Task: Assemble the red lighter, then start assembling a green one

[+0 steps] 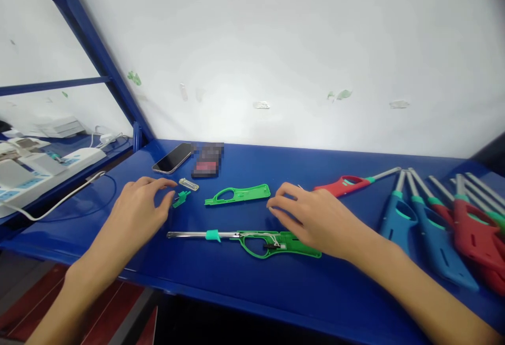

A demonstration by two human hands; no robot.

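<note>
My left hand [144, 203] is over the left of the table, thumb and forefinger apart beside a small green trigger piece [181, 198]. A small clear plastic part [189, 184] lies just beyond that piece. My right hand [305, 213] hovers with loosely bent, parted fingers and nothing visible in them. Below both hands rests an opened green gas lighter half [294, 242], with wires inside and a metal tube [187, 235] carrying a teal collar [213, 235]. The other green handle shell [244, 193] lies between the hands. A thin metallic bit shows behind my right hand.
A red lighter [341, 186] lies behind my right hand. Several blue lighters [437, 245] and red lighters [475, 229] are heaped at the right. At the back are a phone [173, 158] and a blurred dark box [208, 160]. Power strips [51, 171] stand at far left.
</note>
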